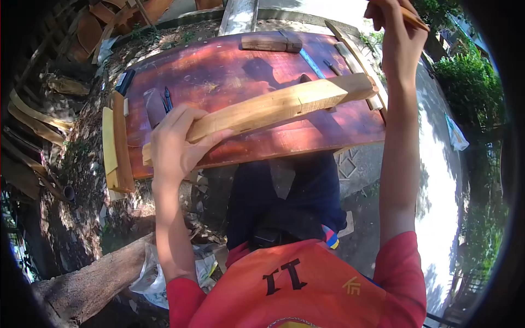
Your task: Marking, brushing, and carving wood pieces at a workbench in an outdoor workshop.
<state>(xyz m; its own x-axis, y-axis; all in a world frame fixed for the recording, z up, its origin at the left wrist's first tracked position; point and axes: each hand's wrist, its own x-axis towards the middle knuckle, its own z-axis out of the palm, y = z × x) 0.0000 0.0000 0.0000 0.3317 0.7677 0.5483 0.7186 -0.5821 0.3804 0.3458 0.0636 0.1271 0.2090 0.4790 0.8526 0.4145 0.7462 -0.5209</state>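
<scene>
My left hand [174, 139] grips a long, pale squared wooden beam [262, 110] near its left end, with fingers over the top and thumb along the near side. The beam slants up to the right above a reddish-brown tabletop [186, 71], and a line is marked across it toward the right end. Raised high at the upper right, my right hand [398, 27] is closed around a slim wooden handle [414, 19]. The frame's edge cuts off part of that hand, so I cannot tell what tool the handle belongs to.
On the table lie a brown wooden block [262, 44], a blue ruler [311, 63], a dark pointed tool [168, 98] and a dark blue box [125, 81]. Wood offcuts [123, 142] line its left edge, strips [350, 58] its right. A log [95, 281] lies at lower left.
</scene>
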